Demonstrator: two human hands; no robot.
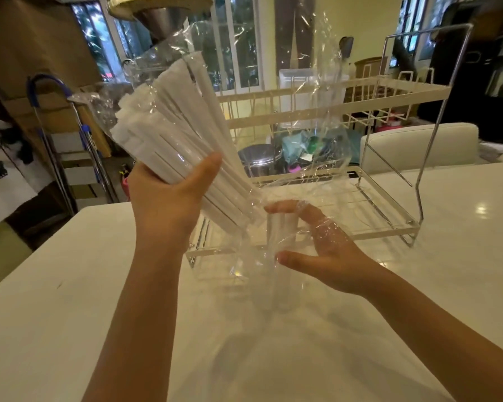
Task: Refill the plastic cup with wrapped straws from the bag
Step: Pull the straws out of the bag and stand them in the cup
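Note:
My left hand (pixel 169 198) grips a thick bundle of white paper-wrapped straws (pixel 169 123) through a clear plastic bag (pixel 317 91). The bundle is tilted, with its top to the upper left and its lower ends pointing down to the right, at the mouth of a clear plastic cup (pixel 269 274). The cup stands upright on the white table (pixel 70 314) and is hard to make out. My right hand (pixel 325 250) is around the cup's upper part, thumb in front and fingers behind. Loose bag film drapes over this hand and billows upward.
A white two-tier wire dish rack (pixel 389 91) stands on the table just behind the cup and my hands. Beyond the table's far edge are a metal bin (pixel 257 158), a blue-handled metal cart (pixel 58 134) and a white sofa (pixel 418 146).

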